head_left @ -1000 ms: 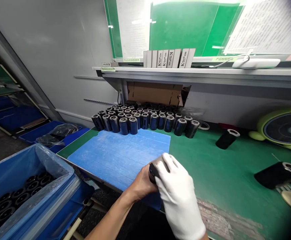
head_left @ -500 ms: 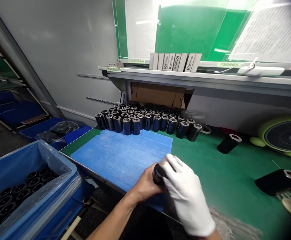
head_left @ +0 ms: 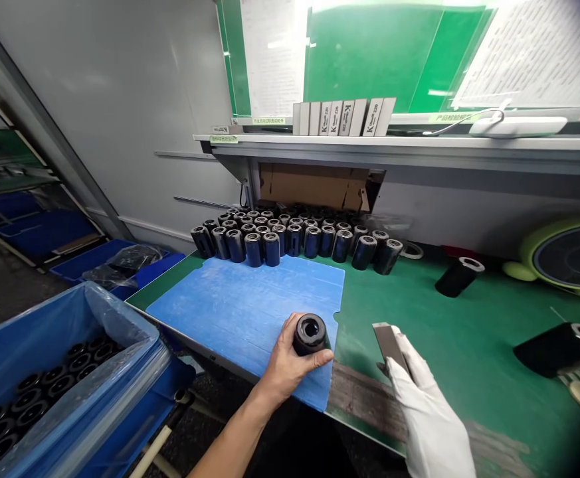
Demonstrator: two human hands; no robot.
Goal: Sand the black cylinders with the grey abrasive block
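Observation:
My left hand (head_left: pixel 290 362), ungloved, is wrapped round a black cylinder (head_left: pixel 311 334) above the right edge of the blue sheet (head_left: pixel 240 299). The cylinder's ringed end with a central hole faces up. To the right, my right hand (head_left: pixel 419 392) wears a white glove and grips a flat grey block (head_left: pixel 389 345) between thumb and fingers, over the green tabletop. The block is apart from the cylinder. Rows of upright black cylinders (head_left: pixel 272 249) stand behind the blue sheet.
A blue bin (head_left: pixel 140 325) lined with plastic holds more black cylinders at the left. Two cylinders lie tilted at the right (head_left: pixel 459 277), (head_left: pixel 559 348), near a green fan (head_left: pixel 569 259). Grey boxes (head_left: pixel 344 117) line the shelf (head_left: pixel 399 147).
My right hand has moved right, away from the cylinder, and the grey block in it now shows. The cylinder's top end is uncovered in my left hand.

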